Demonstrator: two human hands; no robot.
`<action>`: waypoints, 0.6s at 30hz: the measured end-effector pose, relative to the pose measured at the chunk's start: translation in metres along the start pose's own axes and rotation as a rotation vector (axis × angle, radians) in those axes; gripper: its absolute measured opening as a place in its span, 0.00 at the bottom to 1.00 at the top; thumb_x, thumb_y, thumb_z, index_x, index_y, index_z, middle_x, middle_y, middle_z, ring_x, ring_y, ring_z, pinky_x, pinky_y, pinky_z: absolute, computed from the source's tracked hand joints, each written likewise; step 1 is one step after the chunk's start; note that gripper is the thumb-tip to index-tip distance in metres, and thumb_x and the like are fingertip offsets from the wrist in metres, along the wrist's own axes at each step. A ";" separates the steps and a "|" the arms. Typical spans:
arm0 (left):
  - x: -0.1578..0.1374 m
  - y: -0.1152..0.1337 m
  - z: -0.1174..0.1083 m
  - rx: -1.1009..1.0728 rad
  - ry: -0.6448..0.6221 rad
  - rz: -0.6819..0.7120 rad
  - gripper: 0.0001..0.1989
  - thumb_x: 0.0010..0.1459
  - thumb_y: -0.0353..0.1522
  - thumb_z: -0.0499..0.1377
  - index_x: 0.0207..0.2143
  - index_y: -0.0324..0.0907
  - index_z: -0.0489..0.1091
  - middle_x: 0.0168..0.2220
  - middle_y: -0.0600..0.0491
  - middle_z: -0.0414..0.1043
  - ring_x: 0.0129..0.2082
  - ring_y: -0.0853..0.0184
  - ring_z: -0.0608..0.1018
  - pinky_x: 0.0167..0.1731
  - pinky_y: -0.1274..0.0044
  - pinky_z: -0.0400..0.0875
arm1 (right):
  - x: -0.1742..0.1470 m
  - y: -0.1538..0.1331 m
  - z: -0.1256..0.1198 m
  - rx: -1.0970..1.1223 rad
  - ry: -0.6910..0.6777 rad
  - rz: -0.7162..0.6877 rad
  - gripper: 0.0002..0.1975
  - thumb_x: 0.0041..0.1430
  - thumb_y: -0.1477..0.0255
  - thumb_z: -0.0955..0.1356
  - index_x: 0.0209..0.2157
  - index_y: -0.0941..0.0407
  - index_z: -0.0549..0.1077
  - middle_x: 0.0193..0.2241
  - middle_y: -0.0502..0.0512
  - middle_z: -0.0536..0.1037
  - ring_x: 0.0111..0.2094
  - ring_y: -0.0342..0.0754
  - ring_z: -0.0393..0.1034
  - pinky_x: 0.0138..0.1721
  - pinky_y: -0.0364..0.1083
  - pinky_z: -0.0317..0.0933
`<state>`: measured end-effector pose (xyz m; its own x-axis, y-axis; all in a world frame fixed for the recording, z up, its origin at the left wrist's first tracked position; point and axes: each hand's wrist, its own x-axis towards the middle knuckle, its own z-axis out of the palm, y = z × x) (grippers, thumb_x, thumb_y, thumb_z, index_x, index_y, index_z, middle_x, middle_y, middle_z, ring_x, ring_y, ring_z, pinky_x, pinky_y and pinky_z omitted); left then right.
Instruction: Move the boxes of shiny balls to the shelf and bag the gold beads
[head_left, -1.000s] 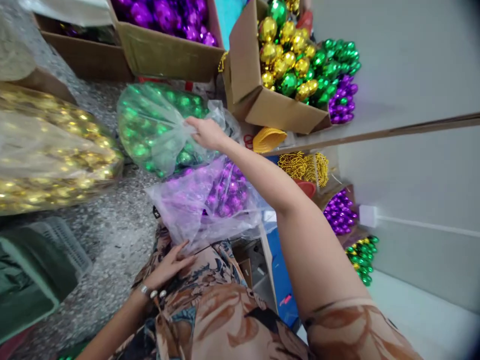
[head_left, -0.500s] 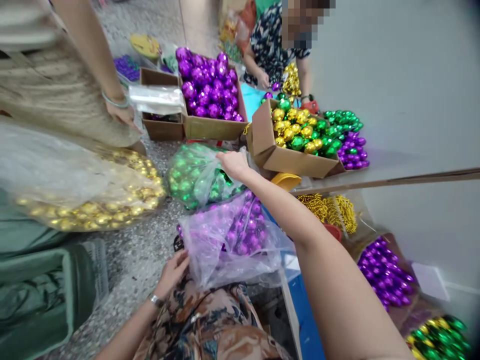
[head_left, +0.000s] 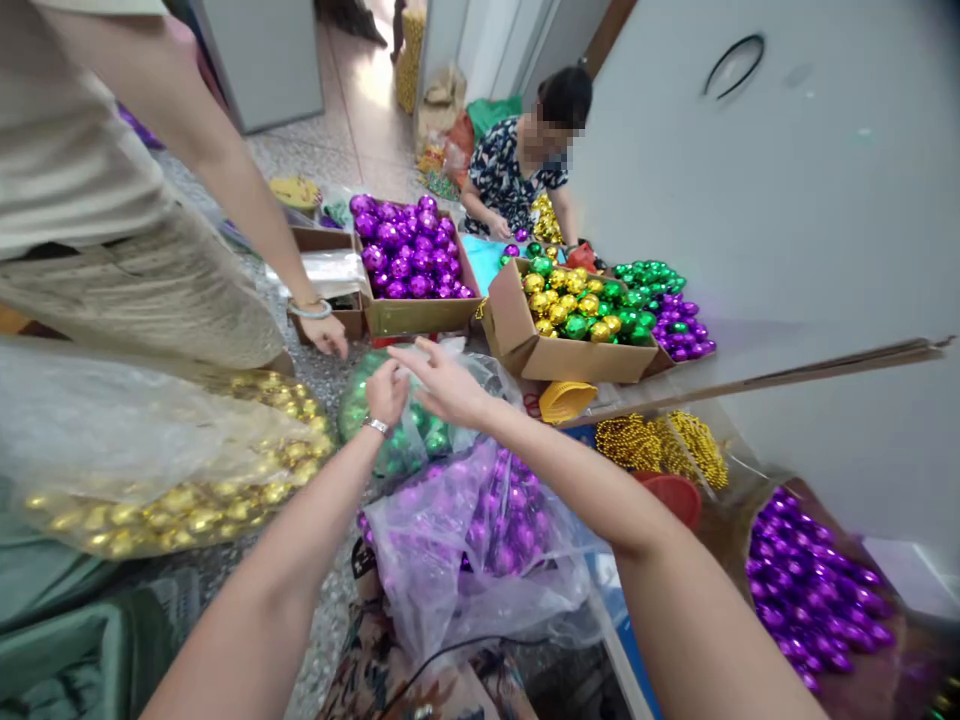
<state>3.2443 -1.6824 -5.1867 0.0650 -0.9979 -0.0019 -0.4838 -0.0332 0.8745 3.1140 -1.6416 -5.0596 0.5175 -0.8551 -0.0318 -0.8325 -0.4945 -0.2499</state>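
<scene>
Both my hands are over a clear plastic bag (head_left: 360, 425) of shiny green ball beads on the floor ahead of me. My left hand (head_left: 386, 395) is closed, with its fingers pinched at the plastic of this bag. Beside it, almost touching, my right hand (head_left: 450, 388) has its fingers stretched out over the bag's mouth, and I see nothing held in them. Closer to me, a second clear plastic bag (head_left: 420, 570) with purple ball beads lies in front of my lap, with its loose plastic towards me.
A large bag of gold balls (head_left: 180, 510) lies left, beside a standing person (head_left: 217, 170). Ahead are boxes of purple balls (head_left: 409, 250) and gold-green balls (head_left: 577, 300); another person (head_left: 517, 170) sits behind. Gold bead strands (head_left: 660, 445) and purple beads (head_left: 810, 580) lie right.
My left hand has moved from the purple bag's edge up to the green bag, beside my right hand. My right hand's fingers have stretched out. The view has tilted upward.
</scene>
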 end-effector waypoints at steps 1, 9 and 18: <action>0.008 -0.004 -0.005 0.010 -0.004 -0.018 0.13 0.54 0.32 0.53 0.38 0.37 0.74 0.32 0.48 0.75 0.35 0.62 0.74 0.37 0.75 0.64 | -0.021 0.008 0.017 0.040 0.103 0.016 0.22 0.61 0.74 0.67 0.57 0.55 0.70 0.56 0.65 0.70 0.56 0.54 0.66 0.55 0.51 0.63; 0.022 -0.041 -0.039 -0.077 -0.028 0.115 0.14 0.51 0.39 0.51 0.27 0.39 0.70 0.23 0.54 0.67 0.27 0.67 0.68 0.29 0.78 0.61 | -0.065 0.098 0.207 0.245 0.106 0.799 0.31 0.56 0.68 0.70 0.59 0.65 0.64 0.52 0.72 0.73 0.56 0.62 0.65 0.56 0.58 0.60; 0.029 -0.045 -0.047 -0.178 -0.180 0.124 0.15 0.50 0.38 0.57 0.36 0.36 0.74 0.46 0.40 0.77 0.49 0.51 0.75 0.59 0.61 0.64 | -0.075 0.048 0.163 0.444 0.290 0.392 0.11 0.64 0.68 0.60 0.36 0.54 0.72 0.37 0.58 0.76 0.42 0.52 0.71 0.46 0.48 0.66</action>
<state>3.3092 -1.7072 -5.2030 -0.1493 -0.9880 0.0385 -0.3162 0.0846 0.9449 3.0675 -1.5756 -5.2268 0.0664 -0.9968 0.0448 -0.7557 -0.0796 -0.6501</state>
